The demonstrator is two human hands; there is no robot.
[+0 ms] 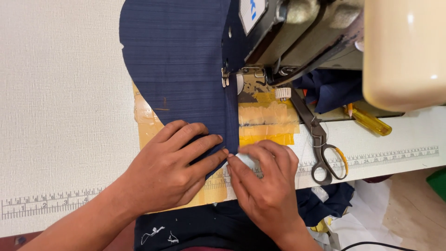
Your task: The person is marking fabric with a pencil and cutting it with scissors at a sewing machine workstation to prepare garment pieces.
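Note:
A dark navy fabric piece (176,60) lies on the white sewing table (55,93) and runs under the presser foot (225,78) of a cream sewing machine (404,51). My left hand (172,169) rests flat on the fabric's near end, fingers spread and pointing right. My right hand (265,181) pinches a small pale chalk piece (245,159) against the fabric's right edge, fingertips touching my left index finger. Yellow tape patches (267,118) cover the table beside the seam line.
Metal scissors (320,144) lie to the right of my right hand. A yellow-handled screwdriver (369,122) sits under the machine arm. A printed ruler strip (395,155) runs along the table's front edge. More navy cloth (325,204) hangs below the table edge.

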